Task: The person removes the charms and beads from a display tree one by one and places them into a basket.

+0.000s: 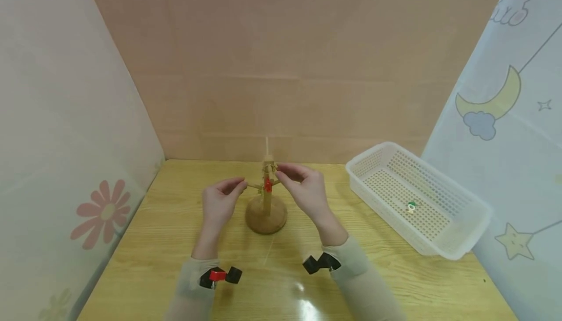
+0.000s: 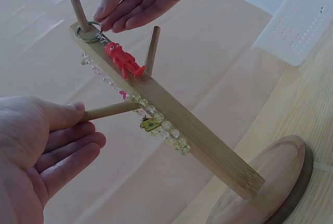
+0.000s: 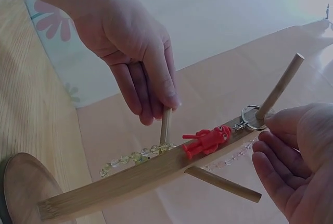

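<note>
In the head view a wooden peg stand with a round base is upright between both hands. My left hand pinches the tip of one side peg between thumb and forefinger. A beaded bracelet with clear and yellowish beads hangs from that peg. On an upper peg sits the metal ring of a keychain with a red figure, which lies against the post. The thumb and a fingertip of my right hand pinch the ring. A thinner string of pale beads hangs behind the post.
A white perforated basket stands at the right on the wooden table. In it lies a small green and white item, too small to identify. Pale patterned cloth walls flank the table, and a tan sheet closes off the back.
</note>
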Tool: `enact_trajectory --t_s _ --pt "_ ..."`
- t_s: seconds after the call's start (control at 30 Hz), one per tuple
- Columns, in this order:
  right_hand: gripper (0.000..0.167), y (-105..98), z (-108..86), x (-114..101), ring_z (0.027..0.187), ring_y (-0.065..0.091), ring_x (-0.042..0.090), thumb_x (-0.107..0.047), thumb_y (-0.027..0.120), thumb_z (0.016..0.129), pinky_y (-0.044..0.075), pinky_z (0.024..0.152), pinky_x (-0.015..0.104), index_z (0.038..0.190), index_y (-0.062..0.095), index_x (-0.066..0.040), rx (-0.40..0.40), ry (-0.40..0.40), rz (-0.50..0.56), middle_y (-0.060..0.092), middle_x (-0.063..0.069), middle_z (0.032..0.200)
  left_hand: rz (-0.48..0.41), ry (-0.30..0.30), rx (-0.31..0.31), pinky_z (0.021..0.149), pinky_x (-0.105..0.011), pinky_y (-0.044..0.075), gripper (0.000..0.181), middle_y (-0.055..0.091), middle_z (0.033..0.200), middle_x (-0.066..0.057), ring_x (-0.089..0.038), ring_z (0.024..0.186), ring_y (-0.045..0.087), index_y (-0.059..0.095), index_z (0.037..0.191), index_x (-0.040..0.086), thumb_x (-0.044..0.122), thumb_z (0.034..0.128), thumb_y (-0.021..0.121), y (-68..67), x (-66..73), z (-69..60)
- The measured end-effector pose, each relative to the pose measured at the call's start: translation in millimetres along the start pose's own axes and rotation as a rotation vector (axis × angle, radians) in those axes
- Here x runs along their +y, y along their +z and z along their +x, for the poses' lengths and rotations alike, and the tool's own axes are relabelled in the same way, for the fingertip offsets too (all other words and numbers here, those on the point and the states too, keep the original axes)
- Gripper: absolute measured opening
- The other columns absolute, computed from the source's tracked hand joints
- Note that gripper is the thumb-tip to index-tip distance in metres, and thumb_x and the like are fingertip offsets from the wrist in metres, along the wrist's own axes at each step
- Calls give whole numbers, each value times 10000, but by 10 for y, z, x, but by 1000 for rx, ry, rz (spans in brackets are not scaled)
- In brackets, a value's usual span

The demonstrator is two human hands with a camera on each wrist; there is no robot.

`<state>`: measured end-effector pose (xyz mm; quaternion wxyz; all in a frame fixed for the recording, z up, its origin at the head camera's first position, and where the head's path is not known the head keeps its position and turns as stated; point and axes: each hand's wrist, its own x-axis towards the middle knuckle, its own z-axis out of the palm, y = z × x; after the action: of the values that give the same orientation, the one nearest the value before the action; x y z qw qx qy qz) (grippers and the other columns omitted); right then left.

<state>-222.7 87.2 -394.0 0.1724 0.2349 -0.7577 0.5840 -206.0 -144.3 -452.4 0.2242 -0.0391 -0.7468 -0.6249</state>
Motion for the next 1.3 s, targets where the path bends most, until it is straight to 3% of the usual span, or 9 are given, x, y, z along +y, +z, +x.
enact_trajectory --t_s 0.23,0.57,0.73,0.93,1.3 --pt "167 68 36 -38 919 779 267 -99 835 957 618 805 251 1106 831 -25 29 30 41 815 96 1040 -1 -6 -7 707 -193 596 156 811 936 -127 -385 876 777 839 1047 -7 115 950 849 -2 15 0" --pt "121 133 43 -43 889 771 399 41 792 949 582 740 160 1062 802 86 59 53 31 796 207 1020 15 -19 -3 707 -195 595 182 812 942 -127 -193 834 776 832 1057 -24 122 951 849 -4 36 -7" --pt "100 131 36 -240 859 778 360 34 796 948 590 732 175 1038 809 76 77 44 11 802 187 994 10 -16 -2 712 -201 600 151 812 937 -125 -191 831 776 843 1042 2 118 945 854 -3 33 0" --pt "93 124 61 10 821 779 203 -102 835 959 628 717 253 1025 849 -38 76 -7 10 819 60 975 6 -18 -6 712 -198 597 164 812 936 -123 -265 848 783 843 1047 3 132 947 855 2 9 8" --pt "102 132 72 38 802 773 195 -130 839 961 620 706 243 1019 852 -46 75 -4 2 819 54 959 15 -39 -7 715 -199 596 153 814 940 -111 -355 885 782 847 1048 22 140 951 853 16 -31 23"
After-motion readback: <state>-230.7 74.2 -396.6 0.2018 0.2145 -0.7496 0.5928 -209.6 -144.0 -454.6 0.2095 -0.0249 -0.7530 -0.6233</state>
